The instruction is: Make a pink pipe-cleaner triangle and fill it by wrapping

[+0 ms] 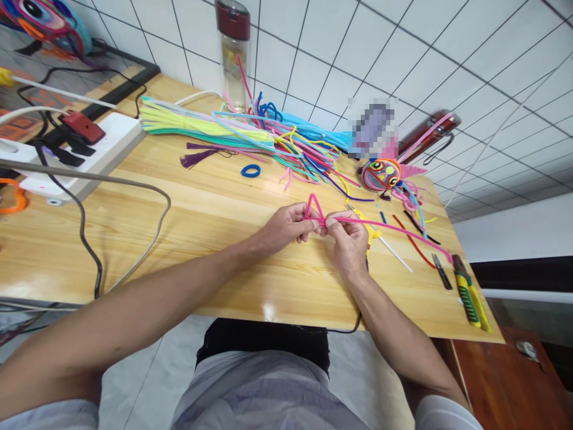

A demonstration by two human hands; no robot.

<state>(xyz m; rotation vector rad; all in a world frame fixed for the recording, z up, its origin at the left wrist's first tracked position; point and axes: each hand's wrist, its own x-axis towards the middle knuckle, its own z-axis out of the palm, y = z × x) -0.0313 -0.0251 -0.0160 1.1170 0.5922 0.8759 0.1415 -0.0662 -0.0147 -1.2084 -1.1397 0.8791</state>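
A pink pipe cleaner (394, 226) is held between both hands above the wooden table. Its left part is bent into a pointed loop that stands up over the fingers, while a long straight end runs off to the right. My left hand (289, 227) pinches the base of the loop. Close against it, my right hand (351, 239) grips the same pipe cleaner between thumb and fingers. Just behind the right hand lies a yellow glue gun (372, 232), partly hidden, with a white glue stick (396, 255) beside it.
Bundles of coloured pipe cleaners (201, 122) lie along the back near a clear bottle (235, 65). A colourful fish-like figure (380, 174) sits at back right. Pliers (468, 292) and small snips (441, 272) lie at right. A power strip (102, 155) with cables is at left.
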